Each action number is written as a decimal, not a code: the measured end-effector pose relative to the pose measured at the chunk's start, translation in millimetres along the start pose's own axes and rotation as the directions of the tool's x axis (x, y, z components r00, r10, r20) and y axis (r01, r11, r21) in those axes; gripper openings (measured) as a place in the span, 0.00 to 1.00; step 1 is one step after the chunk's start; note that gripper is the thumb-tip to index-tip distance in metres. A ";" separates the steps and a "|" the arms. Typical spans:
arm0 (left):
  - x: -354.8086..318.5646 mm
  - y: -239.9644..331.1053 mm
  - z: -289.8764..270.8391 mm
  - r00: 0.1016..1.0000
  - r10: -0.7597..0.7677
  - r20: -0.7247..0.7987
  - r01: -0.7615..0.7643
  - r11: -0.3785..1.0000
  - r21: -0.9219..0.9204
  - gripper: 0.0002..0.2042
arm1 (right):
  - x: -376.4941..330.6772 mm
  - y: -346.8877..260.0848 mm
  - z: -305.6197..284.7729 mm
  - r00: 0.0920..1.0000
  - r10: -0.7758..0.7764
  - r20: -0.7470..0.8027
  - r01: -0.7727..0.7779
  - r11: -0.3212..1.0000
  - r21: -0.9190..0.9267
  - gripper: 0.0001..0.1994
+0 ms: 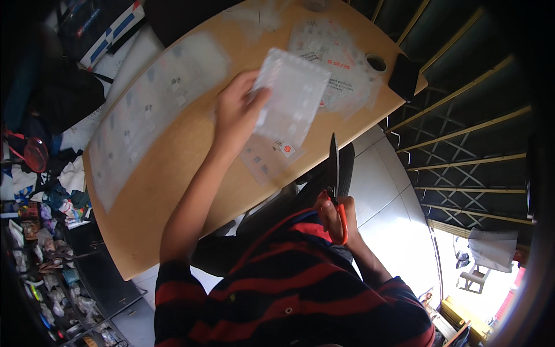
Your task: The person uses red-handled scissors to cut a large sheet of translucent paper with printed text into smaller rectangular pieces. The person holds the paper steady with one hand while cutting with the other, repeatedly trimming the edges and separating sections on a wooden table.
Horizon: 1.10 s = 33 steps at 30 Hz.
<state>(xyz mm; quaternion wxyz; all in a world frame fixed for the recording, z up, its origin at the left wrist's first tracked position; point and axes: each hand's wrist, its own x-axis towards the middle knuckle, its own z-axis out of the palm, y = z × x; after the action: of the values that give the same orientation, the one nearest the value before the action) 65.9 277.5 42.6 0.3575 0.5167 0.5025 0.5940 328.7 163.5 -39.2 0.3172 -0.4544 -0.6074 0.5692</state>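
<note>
My left hand (238, 110) pinches a translucent, whitish plastic packet (292, 95) by its left edge, thumb on top, and holds it above the table. Slight blur hides the packet's fine detail. Below it, near the table's front edge, lies a clear plastic piece (260, 163) with small printed marks. My right hand (334, 215) is off the table's edge, wrapped round the orange handles of a pair of scissors (333, 159). Their dark blades point up and away from me and look closed together. The scissors are apart from the packet.
A long translucent plastic sheet (144, 115) covers the table's left part. Printed clear plastic (341, 72) lies at the far right, beside a tape roll (376, 62) and a black object (403, 78). The wooden table (136, 237) ends just before my body. A metal gate (462, 115) stands right.
</note>
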 end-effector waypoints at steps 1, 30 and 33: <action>18.4 -9.9 13.9 1.000 -0.004 0.007 0.004 1.000 -0.008 0.15 | -3.1 0.2 -3.1 1.000 0.020 -0.009 -0.020 1.000 0.022 0.21; -153.1 12.7 -129.0 0.939 -0.232 0.252 -0.146 0.394 0.907 0.48 | -16.6 -16.9 10.7 0.693 0.151 0.705 -0.072 0.987 -0.141 0.37; -173.8 17.1 -121.3 0.921 -0.302 0.244 -0.125 0.365 0.923 0.52 | -17.7 -25.5 11.3 0.666 0.196 0.719 -0.024 0.970 -0.242 0.34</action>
<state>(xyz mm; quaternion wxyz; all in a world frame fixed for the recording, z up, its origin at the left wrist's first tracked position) -13.9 81.8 19.6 0.1260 0.7012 0.6975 0.0775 320.4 144.3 -13.5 -0.0406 -0.2526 -0.7119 0.6541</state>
